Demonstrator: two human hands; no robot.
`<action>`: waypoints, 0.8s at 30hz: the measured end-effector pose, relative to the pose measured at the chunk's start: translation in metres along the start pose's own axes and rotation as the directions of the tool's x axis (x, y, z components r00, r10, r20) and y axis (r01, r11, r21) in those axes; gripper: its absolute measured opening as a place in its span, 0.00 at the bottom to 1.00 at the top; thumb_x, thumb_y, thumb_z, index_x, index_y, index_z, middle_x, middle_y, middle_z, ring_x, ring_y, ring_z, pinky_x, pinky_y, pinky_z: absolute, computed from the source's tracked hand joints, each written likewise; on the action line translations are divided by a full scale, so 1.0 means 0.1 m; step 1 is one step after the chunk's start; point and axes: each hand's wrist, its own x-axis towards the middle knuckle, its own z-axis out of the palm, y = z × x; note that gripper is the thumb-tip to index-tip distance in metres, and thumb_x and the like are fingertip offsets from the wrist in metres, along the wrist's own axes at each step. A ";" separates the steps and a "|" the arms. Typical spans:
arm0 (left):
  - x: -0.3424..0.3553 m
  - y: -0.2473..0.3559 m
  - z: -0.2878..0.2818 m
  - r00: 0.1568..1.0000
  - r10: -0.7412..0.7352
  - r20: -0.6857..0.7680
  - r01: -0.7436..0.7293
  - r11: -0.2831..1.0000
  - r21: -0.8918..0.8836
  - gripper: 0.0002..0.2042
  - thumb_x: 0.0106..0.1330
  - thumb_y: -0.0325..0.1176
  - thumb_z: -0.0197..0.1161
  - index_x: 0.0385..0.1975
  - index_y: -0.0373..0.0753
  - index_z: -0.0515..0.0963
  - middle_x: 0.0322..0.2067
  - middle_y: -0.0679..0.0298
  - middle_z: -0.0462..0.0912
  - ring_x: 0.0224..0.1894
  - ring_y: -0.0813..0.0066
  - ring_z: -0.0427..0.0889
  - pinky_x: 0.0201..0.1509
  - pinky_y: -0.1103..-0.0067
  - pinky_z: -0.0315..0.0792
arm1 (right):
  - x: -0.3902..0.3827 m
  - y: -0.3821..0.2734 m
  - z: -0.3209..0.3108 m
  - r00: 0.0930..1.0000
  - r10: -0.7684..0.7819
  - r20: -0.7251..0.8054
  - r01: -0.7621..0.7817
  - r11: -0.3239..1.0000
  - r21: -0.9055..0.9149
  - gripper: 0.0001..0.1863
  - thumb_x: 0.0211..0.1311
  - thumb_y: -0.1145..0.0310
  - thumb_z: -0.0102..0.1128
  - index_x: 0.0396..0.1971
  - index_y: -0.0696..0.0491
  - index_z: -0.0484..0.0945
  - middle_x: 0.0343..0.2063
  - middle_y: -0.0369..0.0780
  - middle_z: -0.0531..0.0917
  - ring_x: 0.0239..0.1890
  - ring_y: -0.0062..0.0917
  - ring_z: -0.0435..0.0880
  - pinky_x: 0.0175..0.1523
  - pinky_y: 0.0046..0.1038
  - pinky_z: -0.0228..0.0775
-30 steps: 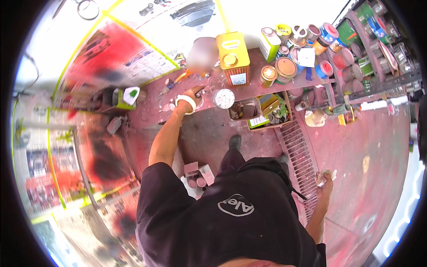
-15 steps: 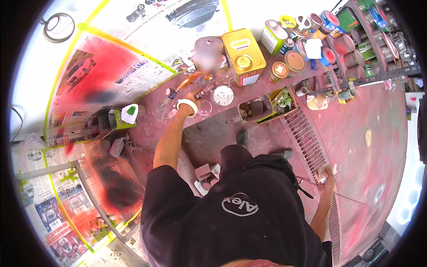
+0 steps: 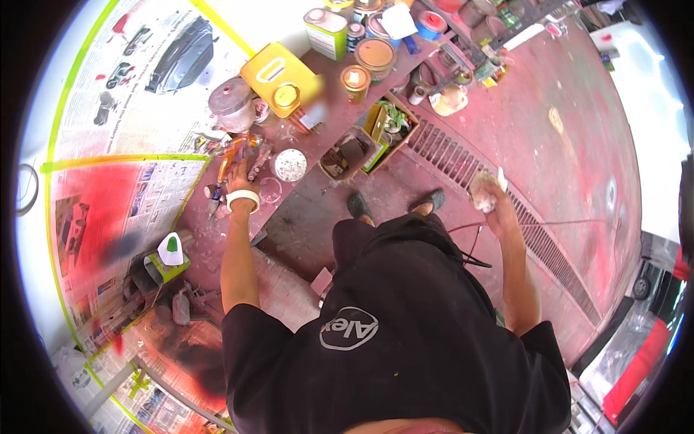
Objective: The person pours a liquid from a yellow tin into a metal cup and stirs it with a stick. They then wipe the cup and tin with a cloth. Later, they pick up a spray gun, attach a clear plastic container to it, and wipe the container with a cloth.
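At the left, my left hand (image 3: 237, 176) reaches over the reddish, paint-stained bench. Its fingers are at an orange tool (image 3: 230, 153) that looks like a spray gun. They blend with the tool, so whether they grip it is unclear. A cream-white ring (image 3: 243, 197) circles my left wrist. Beside the hand, a round speckled white lid or tin (image 3: 290, 166) sits on the bench. Out to the right, above the floor, my right hand (image 3: 499, 205) is closed around a crumpled whitish rag (image 3: 483, 192).
A yellow metal can (image 3: 271, 69) and a dusty round pot (image 3: 233, 103) stand at the back of the bench. Paint tins (image 3: 374, 56) are farther right. An open box (image 3: 396, 130) stands below the bench edge, near a floor grate (image 3: 549, 249). A thin hose (image 3: 535, 223) crosses the floor.
The view has turned, and the bench appears farther left. My right hand has risen forward with the rag. My left hand is still by the orange tool.
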 end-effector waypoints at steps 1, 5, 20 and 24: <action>-0.01 0.00 0.00 0.998 -0.043 0.037 0.044 0.999 -0.028 0.41 0.58 0.37 0.75 0.74 0.46 0.66 0.69 0.51 0.74 0.71 0.45 0.70 0.74 0.52 0.65 | -0.01 -0.03 0.02 1.000 -0.007 -0.007 0.006 1.000 -0.027 0.19 0.73 0.67 0.60 0.60 0.57 0.76 0.48 0.41 0.87 0.48 0.31 0.89 0.54 0.36 0.85; -0.20 0.05 -0.19 0.997 0.014 -0.072 -0.018 0.998 -0.053 0.41 0.60 0.38 0.75 0.75 0.39 0.64 0.68 0.43 0.72 0.71 0.42 0.69 0.76 0.55 0.64 | -0.02 -0.10 0.40 0.996 0.020 0.082 -0.015 0.997 -0.071 0.18 0.73 0.68 0.59 0.58 0.60 0.77 0.47 0.44 0.88 0.46 0.33 0.90 0.53 0.38 0.86; -0.88 1.93 -0.99 0.909 -0.085 -0.409 -0.186 0.794 -0.579 0.24 0.68 0.24 0.57 0.66 0.28 0.74 0.63 0.43 0.79 0.68 0.49 0.76 0.75 0.60 0.67 | 0.01 -0.36 1.65 0.935 -0.032 0.353 0.078 0.990 -0.117 0.19 0.74 0.66 0.62 0.58 0.61 0.79 0.48 0.39 0.88 0.47 0.24 0.88 0.52 0.28 0.80; -0.47 0.89 -0.50 0.964 -0.218 -0.153 0.221 0.975 -0.001 0.34 0.64 0.30 0.64 0.71 0.32 0.66 0.73 0.46 0.69 0.76 0.44 0.62 0.79 0.54 0.57 | -0.19 -0.55 1.70 0.930 -0.068 0.361 0.140 0.974 -0.178 0.19 0.74 0.67 0.62 0.58 0.61 0.79 0.49 0.40 0.87 0.48 0.24 0.88 0.54 0.29 0.80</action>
